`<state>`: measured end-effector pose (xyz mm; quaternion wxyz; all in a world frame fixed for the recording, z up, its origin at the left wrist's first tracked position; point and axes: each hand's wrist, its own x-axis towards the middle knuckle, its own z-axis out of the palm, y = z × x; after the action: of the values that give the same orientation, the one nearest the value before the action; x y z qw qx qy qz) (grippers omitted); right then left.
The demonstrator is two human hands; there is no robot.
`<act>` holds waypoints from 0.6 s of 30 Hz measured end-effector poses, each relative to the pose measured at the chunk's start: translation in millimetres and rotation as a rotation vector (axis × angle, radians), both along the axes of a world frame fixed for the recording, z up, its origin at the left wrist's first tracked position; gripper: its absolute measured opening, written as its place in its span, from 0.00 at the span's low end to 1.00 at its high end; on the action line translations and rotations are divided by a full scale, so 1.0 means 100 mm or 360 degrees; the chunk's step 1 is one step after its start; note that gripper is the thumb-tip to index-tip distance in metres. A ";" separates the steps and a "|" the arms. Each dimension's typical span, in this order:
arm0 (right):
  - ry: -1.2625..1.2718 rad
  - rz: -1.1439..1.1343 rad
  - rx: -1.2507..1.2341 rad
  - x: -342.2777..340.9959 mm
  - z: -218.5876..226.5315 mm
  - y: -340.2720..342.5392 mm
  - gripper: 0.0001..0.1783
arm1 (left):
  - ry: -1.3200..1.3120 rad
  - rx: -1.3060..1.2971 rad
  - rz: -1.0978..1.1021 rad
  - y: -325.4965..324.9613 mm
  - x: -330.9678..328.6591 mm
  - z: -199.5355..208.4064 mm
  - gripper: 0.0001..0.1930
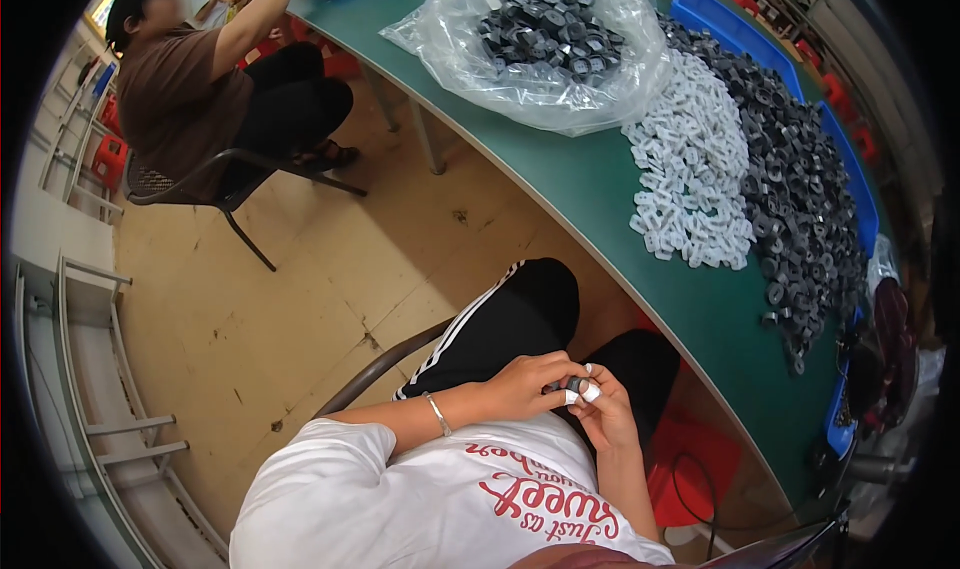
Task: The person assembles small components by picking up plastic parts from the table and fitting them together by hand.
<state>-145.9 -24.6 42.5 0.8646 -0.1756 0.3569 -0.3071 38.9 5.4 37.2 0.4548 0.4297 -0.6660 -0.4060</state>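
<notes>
Fingers [560,384] of both hands pinch dark ring [574,382].

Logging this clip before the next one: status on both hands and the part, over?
Left hand and right hand both closed on small dark ring part, held over lap. White pieces pile and dark rings pile untouched on green table. Nothing obstructing.

Small dark grey ring part [574,383], pinched over the lap.
</notes>
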 end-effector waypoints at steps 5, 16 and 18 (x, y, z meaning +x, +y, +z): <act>0.0254 0.0052 -0.0191 0.02 0.03 -0.06 0.15 | -0.0074 0.0110 -0.0052 -0.01 0.03 -0.08 0.17; 0.0350 0.0105 -0.0212 0.05 0.04 -0.12 0.16 | -0.0049 0.0134 -0.0099 -0.06 0.11 -0.13 0.15; 0.0376 0.0095 -0.0233 0.04 0.06 -0.12 0.16 | -0.0046 0.0122 -0.0102 -0.06 0.11 -0.13 0.14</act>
<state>-141.8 -37.0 48.2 0.8102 -0.2837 0.4274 -0.2837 50.2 -0.2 24.6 0.4151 0.4310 -0.6700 -0.4392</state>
